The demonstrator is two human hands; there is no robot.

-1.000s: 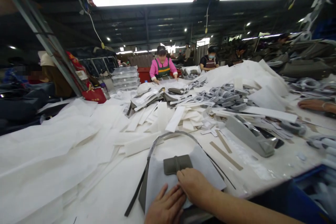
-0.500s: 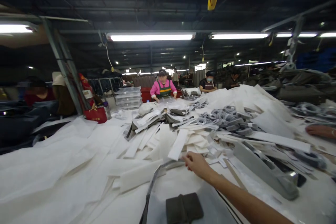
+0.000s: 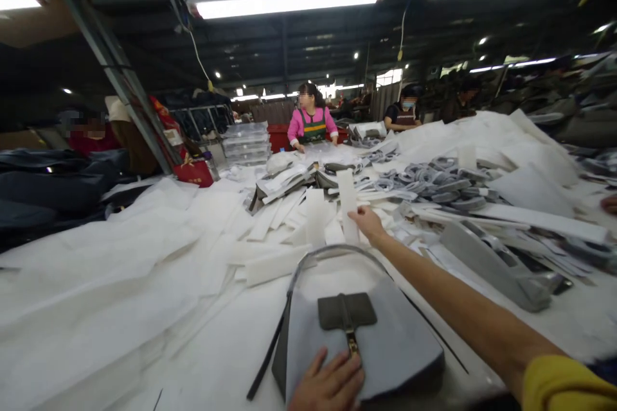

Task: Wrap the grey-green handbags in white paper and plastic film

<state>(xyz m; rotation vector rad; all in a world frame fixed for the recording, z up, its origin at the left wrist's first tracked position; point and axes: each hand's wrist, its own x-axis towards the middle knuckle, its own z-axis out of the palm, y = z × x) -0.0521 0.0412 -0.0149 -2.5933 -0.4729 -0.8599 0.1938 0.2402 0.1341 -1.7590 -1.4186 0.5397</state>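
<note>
A grey-blue handbag point(image 3: 400, 340) with a dark flap point(image 3: 344, 311), a gold clasp and a raised looped handle lies at the bottom centre. My left hand point(image 3: 330, 379) rests on the bag's front just below the clasp, fingers spread. Beyond the handle, my right hand point(image 3: 367, 223) reaches forward and pinches the edge of a white strip point(image 3: 346, 196), which stands nearly upright. Loose white strips point(image 3: 277, 217) are heaped around it.
White sheets point(image 3: 120, 282) cover the left side. Wrapped grey rings point(image 3: 434, 181) and a grey wrapped piece point(image 3: 491, 263) lie right. A person in pink point(image 3: 313, 122) stands across the table; another person's hand point(image 3: 610, 204) shows at the right edge.
The view has tilted down, showing more of the bag. My left hand has come into view on it. My right hand now holds a strip up, and the person in pink has turned their head.
</note>
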